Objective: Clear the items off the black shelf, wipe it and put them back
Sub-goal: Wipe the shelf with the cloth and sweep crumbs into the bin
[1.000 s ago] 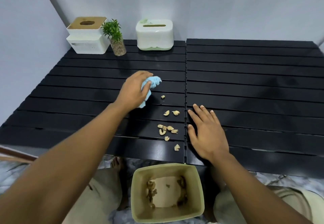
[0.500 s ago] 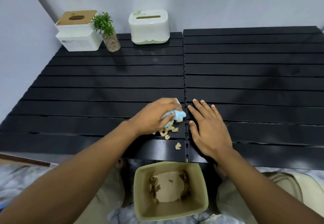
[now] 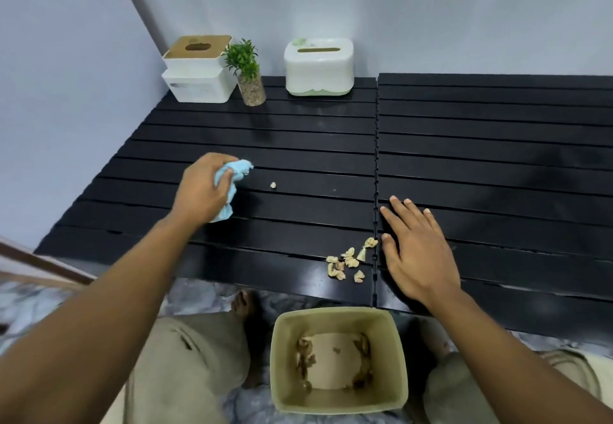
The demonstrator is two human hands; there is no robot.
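While a person sits at its near edge, a black slatted shelf (image 3: 481, 145) fills most of the view, made of two panels joined down the middle, with pale walls behind it. Below the near edge, between the person's knees, stands a beige bin (image 3: 338, 403) with scraps lying in its bottom. At the far left corner of the shelf sit two stacked white boxes (image 3: 199, 82), the upper one with a brown lid. Well to their right, against the wall, is a white tissue box (image 3: 318, 67) with a green base. Between them, just beside the stacked boxes, stands a small green plant in a clear jar (image 3: 250, 79). The right hand (image 3: 419, 251) lies flat on the shelf, fingers spread, beside the centre seam. The left hand (image 3: 200, 191) is closed around a bunched light blue cloth (image 3: 232, 171) on the left panel. Near the front edge, just left of the right hand, lies a cluster of pale crumbs (image 3: 348, 262). One single crumb (image 3: 273, 185) rests right of the cloth.
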